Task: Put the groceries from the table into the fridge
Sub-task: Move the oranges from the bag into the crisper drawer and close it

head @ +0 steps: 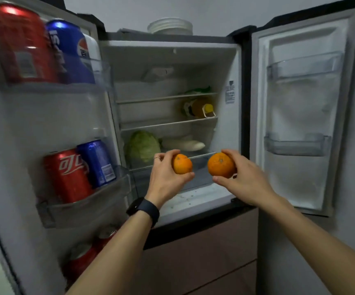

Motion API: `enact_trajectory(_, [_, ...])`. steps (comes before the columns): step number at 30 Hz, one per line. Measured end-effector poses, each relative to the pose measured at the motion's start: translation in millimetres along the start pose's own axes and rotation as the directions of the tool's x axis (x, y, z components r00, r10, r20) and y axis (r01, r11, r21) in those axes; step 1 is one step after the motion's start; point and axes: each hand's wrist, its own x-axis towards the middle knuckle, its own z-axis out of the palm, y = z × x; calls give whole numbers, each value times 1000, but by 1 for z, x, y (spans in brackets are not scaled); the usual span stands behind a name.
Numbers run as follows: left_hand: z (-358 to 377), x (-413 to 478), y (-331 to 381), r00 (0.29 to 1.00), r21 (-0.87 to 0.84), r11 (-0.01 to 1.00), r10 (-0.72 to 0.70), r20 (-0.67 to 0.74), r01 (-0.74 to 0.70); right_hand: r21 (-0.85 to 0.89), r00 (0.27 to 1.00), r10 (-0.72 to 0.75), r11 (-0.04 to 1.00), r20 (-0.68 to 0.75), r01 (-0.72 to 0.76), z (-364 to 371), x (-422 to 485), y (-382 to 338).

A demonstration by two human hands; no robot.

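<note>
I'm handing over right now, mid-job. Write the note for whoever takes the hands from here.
Left hand: fingers curled round an orange, held up in front of the open fridge.
Right hand: grips a second orange, level with the first, the two apart.
Done: both doors stand open; a cabbage and a white vegetable lie on the lowest shelf, cans stand in the left door.
Left: set both oranges inside; the lowest shelf looks nearest. The table is out of view, so what remains there is unknown.
</note>
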Motion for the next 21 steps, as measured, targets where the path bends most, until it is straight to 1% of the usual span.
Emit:
enact_trajectory(4, [35, 59, -35, 997, 72, 995, -69, -26, 70, 29, 1000, -4, 1000, 30, 3, 29, 69, 33])
enact_trajectory(9, [80, 126, -87, 979, 192, 962, -202, 18, 195, 40, 995, 11, 999, 99, -15, 86, 155, 89])
enact_trajectory(12, [105, 166, -116, 965, 209, 943, -262, -6, 258, 50, 993, 8, 999, 117, -13, 125, 207, 125])
enact_trajectory(15, [126, 203, -139, 950, 215, 926, -312, -24, 310, 72, 987, 3, 997, 161, -15, 157, 253, 145])
enact_trajectory(18, [143, 234, -156, 942, 296, 897, -335, -25, 327, 88, 981, -12, 996, 194, -5, 189, 296, 157])
enact_trajectory(21, [155, 263, -175, 936, 381, 864, -351, -16, 331, 75, 981, -15, 997, 194, 0, 216, 329, 164])
